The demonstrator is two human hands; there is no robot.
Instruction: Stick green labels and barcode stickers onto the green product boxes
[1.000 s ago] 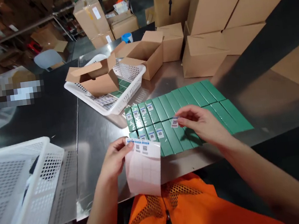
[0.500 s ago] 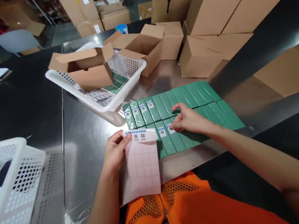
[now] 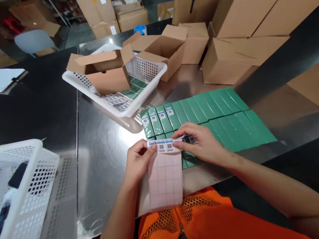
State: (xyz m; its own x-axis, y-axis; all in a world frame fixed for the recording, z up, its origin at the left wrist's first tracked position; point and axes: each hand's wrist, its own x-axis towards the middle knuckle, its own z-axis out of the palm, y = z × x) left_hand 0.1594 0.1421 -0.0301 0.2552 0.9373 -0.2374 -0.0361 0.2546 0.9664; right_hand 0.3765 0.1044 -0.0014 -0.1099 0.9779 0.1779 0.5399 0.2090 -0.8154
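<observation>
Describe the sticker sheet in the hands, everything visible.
The sticker sheet is a pale pink, glossy backing paper with an empty grid of peeled squares. Only its top row still carries white labels with blue strips and dark codes. It hangs down over the steel table edge, pinched at top by the left hand; the right hand touches its top right corner.

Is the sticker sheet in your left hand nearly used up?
Yes: sticker sheet has only a top row of labels; the rest is bare.

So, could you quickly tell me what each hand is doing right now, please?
Left hand: closed on the label sheet, gripping its top left.
Right hand: fingertips pinching at the sheet's top right edge.
</observation>
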